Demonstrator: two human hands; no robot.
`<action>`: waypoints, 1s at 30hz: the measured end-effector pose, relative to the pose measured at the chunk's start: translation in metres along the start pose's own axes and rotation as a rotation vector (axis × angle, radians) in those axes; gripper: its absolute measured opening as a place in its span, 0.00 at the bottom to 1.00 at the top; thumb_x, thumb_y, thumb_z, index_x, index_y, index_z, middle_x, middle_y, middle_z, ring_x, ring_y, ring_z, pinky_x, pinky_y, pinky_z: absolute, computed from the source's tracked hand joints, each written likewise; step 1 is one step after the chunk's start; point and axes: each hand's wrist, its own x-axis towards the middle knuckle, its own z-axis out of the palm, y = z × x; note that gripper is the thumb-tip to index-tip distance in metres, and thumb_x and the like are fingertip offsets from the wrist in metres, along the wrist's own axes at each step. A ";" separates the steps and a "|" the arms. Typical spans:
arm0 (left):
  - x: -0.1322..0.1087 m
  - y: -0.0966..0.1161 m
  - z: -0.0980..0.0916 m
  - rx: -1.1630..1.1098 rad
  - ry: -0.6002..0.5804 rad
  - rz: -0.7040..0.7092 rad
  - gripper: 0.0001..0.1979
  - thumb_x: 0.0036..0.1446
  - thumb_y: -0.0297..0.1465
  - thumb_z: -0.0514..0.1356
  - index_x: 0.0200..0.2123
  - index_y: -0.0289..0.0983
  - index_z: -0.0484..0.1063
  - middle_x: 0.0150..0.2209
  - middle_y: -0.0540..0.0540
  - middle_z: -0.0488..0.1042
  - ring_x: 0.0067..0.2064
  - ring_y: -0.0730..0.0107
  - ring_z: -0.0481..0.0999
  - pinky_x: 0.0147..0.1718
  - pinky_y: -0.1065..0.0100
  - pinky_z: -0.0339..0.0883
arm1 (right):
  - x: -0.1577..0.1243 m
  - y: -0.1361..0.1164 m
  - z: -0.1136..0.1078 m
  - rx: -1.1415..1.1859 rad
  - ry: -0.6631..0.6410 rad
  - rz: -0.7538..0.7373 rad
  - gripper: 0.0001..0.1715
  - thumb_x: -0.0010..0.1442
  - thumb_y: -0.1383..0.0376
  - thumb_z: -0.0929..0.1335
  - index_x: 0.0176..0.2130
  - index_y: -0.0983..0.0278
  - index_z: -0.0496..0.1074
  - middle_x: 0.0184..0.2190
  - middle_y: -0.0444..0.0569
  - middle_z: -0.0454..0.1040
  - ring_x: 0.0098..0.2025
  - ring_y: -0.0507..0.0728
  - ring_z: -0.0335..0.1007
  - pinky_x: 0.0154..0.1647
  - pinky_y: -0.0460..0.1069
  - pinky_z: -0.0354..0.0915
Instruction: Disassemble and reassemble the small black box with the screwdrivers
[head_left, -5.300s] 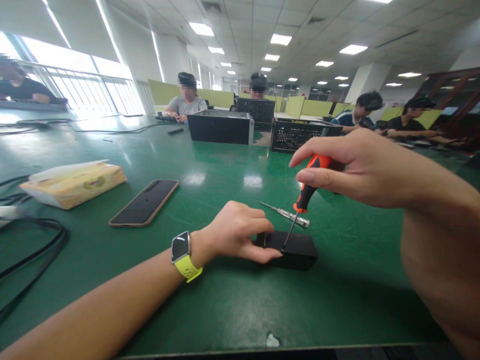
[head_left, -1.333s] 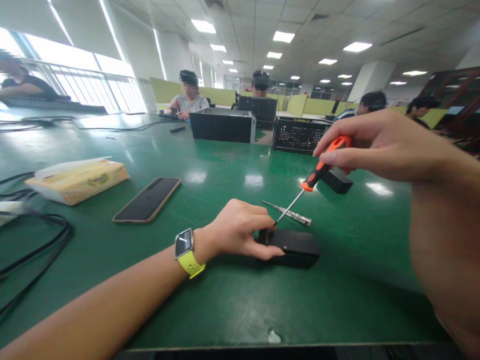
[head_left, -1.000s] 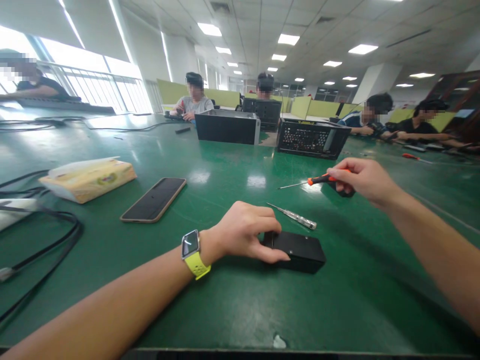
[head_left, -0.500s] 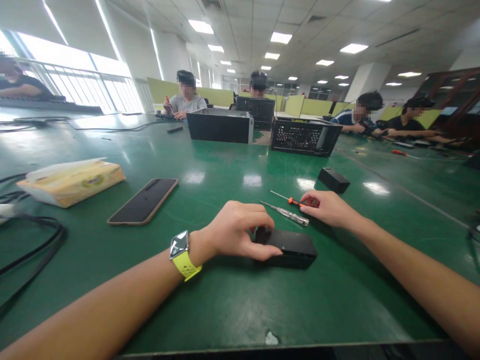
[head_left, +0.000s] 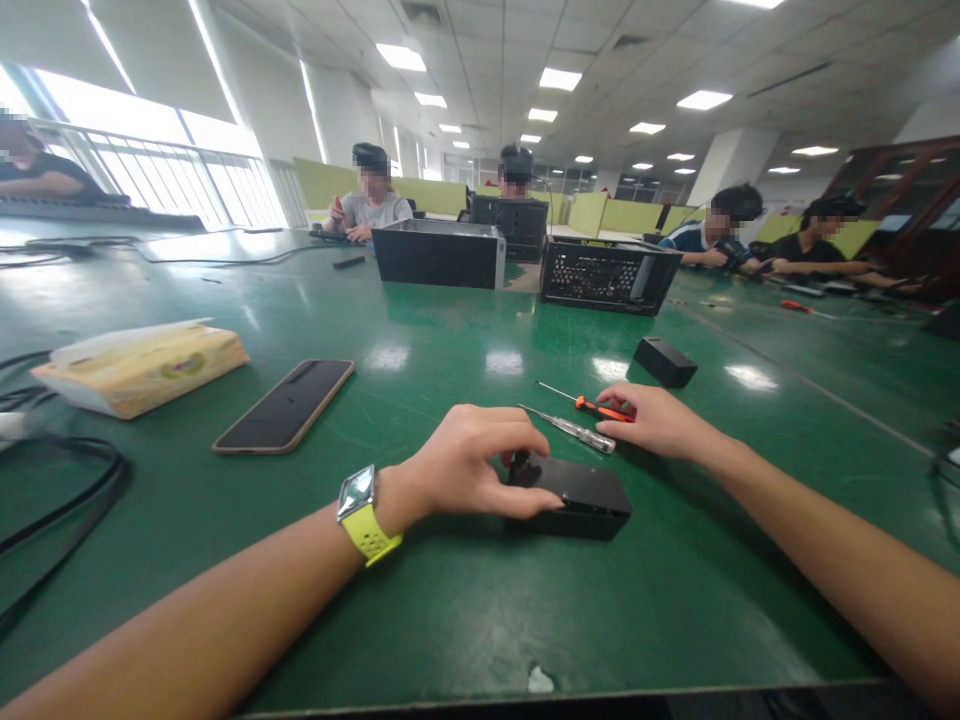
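A long black box point(head_left: 581, 490) lies on the green table in front of me. My left hand point(head_left: 480, 460) grips its left end, thumb along the near side and fingers over the far side. Beyond the box, my right hand point(head_left: 652, 415) is at a small screwdriver with an orange and black handle point(head_left: 604, 409). Its thumb and fingers are apart on either side of the handle's end, and the screwdriver lies on the table. A clear-handled tester screwdriver point(head_left: 581, 433) rests between this screwdriver and the box.
A smaller black block point(head_left: 665, 362) sits behind my right hand. To the left are a phone point(head_left: 285, 405), a yellow tissue pack point(head_left: 146, 368) and black cables point(head_left: 82, 490). Computer cases point(head_left: 439, 255) stand farther back. Several people sit around the table.
My right thumb and fingers have spread a little, and more of the orange handle shows. My left hand stays on the black box. The view has shifted slightly.
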 end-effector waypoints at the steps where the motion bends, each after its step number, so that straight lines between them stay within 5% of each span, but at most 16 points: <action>1: 0.000 0.000 0.000 -0.005 0.014 0.001 0.15 0.52 0.41 0.65 0.33 0.33 0.74 0.27 0.47 0.73 0.28 0.75 0.70 0.27 0.73 0.65 | 0.000 0.000 0.000 -0.003 -0.008 0.001 0.22 0.55 0.54 0.69 0.46 0.62 0.74 0.39 0.51 0.77 0.38 0.60 0.73 0.37 0.50 0.65; 6: 0.001 0.000 -0.004 -0.008 0.079 -0.012 0.15 0.50 0.40 0.66 0.34 0.33 0.74 0.28 0.47 0.75 0.28 0.74 0.70 0.26 0.73 0.65 | -0.001 -0.001 0.000 -0.030 -0.025 0.005 0.21 0.55 0.54 0.68 0.46 0.62 0.74 0.40 0.51 0.77 0.39 0.60 0.73 0.37 0.50 0.65; 13: 0.000 -0.001 -0.003 0.006 -0.007 0.012 0.17 0.51 0.42 0.65 0.36 0.32 0.75 0.29 0.45 0.75 0.29 0.72 0.72 0.28 0.71 0.67 | -0.001 0.000 0.000 -0.019 -0.021 -0.013 0.22 0.56 0.52 0.68 0.46 0.62 0.73 0.40 0.51 0.77 0.39 0.60 0.73 0.38 0.51 0.66; 22: -0.001 -0.003 -0.003 0.045 -0.083 0.007 0.20 0.51 0.44 0.64 0.39 0.33 0.75 0.32 0.44 0.75 0.31 0.72 0.73 0.29 0.71 0.68 | -0.003 -0.013 -0.004 -0.008 0.186 -0.188 0.15 0.57 0.53 0.68 0.36 0.63 0.73 0.38 0.53 0.75 0.41 0.61 0.70 0.42 0.53 0.63; 30: -0.001 -0.003 -0.005 0.043 -0.138 -0.018 0.26 0.47 0.48 0.67 0.40 0.32 0.76 0.32 0.43 0.75 0.32 0.69 0.73 0.30 0.70 0.68 | -0.008 -0.026 -0.008 -0.119 0.006 -0.328 0.17 0.57 0.50 0.70 0.33 0.62 0.76 0.33 0.52 0.74 0.40 0.61 0.67 0.41 0.53 0.61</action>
